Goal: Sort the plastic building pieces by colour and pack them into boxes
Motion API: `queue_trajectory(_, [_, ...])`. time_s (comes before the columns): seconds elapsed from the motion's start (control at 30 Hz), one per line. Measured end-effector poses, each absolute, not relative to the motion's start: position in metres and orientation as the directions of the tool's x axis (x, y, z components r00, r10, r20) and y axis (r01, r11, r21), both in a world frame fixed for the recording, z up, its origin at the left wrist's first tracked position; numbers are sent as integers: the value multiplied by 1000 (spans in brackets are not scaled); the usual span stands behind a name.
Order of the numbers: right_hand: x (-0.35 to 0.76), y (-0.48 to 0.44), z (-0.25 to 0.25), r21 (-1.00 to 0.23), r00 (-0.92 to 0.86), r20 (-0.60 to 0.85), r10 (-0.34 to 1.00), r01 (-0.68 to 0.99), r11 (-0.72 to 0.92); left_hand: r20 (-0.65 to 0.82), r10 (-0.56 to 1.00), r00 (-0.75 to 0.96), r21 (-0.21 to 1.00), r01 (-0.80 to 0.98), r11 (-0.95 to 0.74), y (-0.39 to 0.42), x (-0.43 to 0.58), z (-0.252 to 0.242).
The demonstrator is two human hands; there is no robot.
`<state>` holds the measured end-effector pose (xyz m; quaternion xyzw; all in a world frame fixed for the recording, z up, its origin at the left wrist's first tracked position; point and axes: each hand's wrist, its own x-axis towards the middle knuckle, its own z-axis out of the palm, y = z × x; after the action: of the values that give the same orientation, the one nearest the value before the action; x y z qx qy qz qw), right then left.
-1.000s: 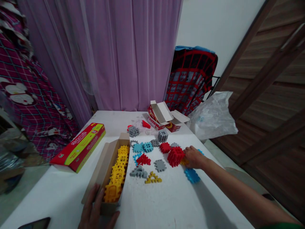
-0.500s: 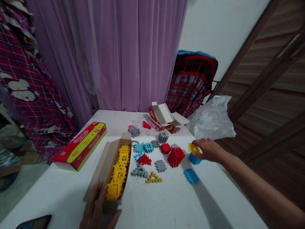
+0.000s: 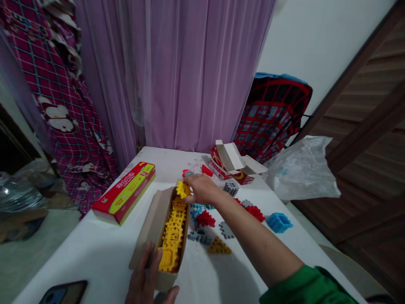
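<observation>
A long open cardboard box (image 3: 164,282) lies lengthwise before me, lined with several yellow interlocking plastic blocks (image 3: 172,230). My left hand (image 3: 147,276) grips its near end, fingers over the left side and thumb at the near right corner. At the far end, my right hand (image 3: 200,189) pinches a yellow block (image 3: 182,190) just above the box opening. Right of the box are a red block piece (image 3: 205,218), grey pieces (image 3: 200,237) and a dark yellow triangle piece (image 3: 219,246). My right forearm hides some of the loose pieces.
A closed red and yellow box (image 3: 126,192) lies on the left of the white table (image 3: 104,249). Opened red boxes (image 3: 226,162) and a clear plastic bag (image 3: 303,169) are at the back right. Blue blocks (image 3: 279,222) stand on the right, a phone (image 3: 65,292) near left.
My right hand has carried the yellow block leftward from above the blue blocks to the far end of the box. My left hand stays on the box. The view has shifted left.
</observation>
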<state>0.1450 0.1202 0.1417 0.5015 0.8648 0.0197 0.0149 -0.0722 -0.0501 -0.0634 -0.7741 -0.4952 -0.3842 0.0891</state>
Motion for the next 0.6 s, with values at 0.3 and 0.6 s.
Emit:
queue_trajectory(0.3, [130,140,112,57,-447,-74,892,891,451,680,691,246,222,829,-514,-50,-74,-69])
queue_trajectory(0.6, [141,132,119,76,-451,-102,887,885,459,662,709,243,216,843,-492,-52,-74,-72])
